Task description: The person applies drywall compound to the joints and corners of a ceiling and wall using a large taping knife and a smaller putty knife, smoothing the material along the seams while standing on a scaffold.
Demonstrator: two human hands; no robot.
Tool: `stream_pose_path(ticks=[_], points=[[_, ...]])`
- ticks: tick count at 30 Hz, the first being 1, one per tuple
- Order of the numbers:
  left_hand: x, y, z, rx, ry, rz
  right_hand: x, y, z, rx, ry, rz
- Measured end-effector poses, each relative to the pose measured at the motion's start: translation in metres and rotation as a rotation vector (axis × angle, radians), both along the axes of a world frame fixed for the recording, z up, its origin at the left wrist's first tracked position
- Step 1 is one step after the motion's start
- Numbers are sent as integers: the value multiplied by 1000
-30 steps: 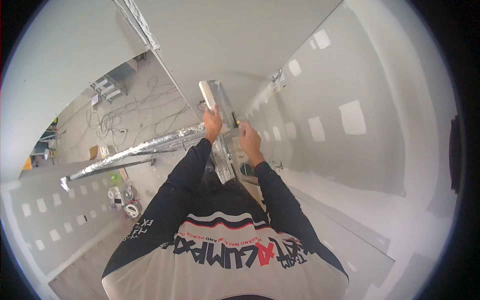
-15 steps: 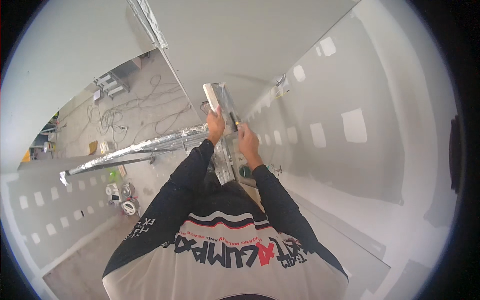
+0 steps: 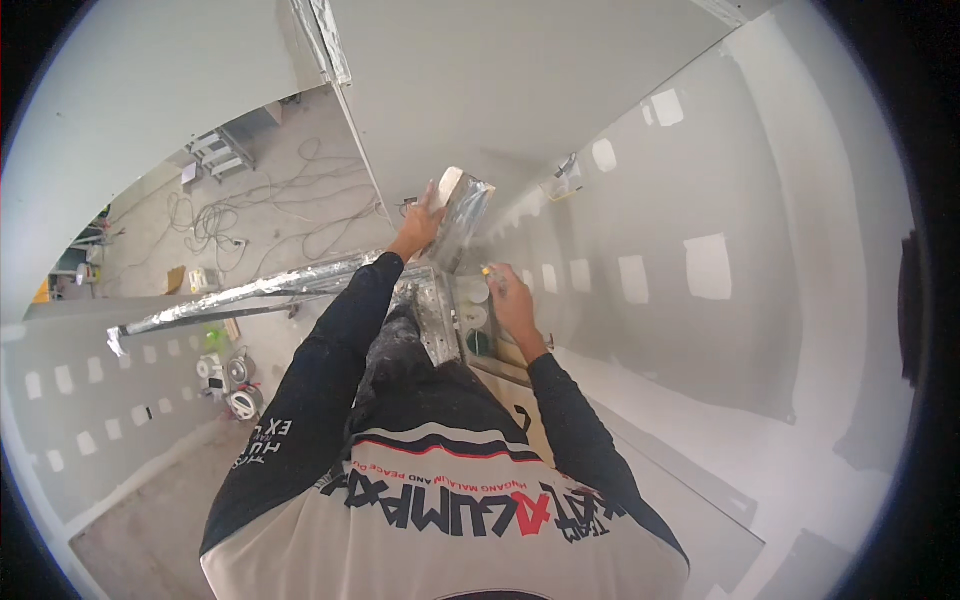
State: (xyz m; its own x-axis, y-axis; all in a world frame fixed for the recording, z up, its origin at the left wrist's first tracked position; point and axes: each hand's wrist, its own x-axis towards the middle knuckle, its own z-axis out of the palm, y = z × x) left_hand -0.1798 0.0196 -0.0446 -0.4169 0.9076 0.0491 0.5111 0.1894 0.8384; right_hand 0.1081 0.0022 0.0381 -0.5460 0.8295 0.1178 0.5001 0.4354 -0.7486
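Note:
My left hand [image 3: 418, 225] grips a long, narrow mud pan [image 3: 465, 212], with one finger stretched along its pale side. The pan is tilted, and its shiny metal face is smeared with grey-white. Lower and to the right, apart from the pan, my right hand [image 3: 515, 302] is closed round the handle of what looks like a putty knife [image 3: 488, 270]. Only its yellow part shows clearly; the blade is hard to make out.
A spattered metal platform [image 3: 436, 318] lies below my hands, and a white-crusted rail [image 3: 250, 288] runs left from it. The grey wall [image 3: 640, 330] at right carries white filler patches. Cables [image 3: 205, 225], a step ladder [image 3: 218, 155] and power tools [image 3: 238, 370] are on the floor.
My right hand has drawn the knife away from the pan, down and to the right. The pan has turned and shifted slightly right in my left hand.

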Motion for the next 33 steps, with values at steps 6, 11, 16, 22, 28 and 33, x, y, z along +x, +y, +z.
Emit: stream_pose_path(ticks=[6,11,16,22,28,33], points=[[3,2,13,-101,198,-69,-25,-16,0,100,-256,8],[-3,1,1,52,319,-76,-46,1,11,52,-363,-8],[-14,0,-38,103,442,-79,-61,-3,16,91,-327,21],[-9,1,-47,125,444,-122,-60,-4,14,114,-356,4],[-12,10,-31,24,353,-116,-65,14,8,99,-377,-18],[4,6,-8,-23,203,-52,-48,-4,4,134,-389,21]])
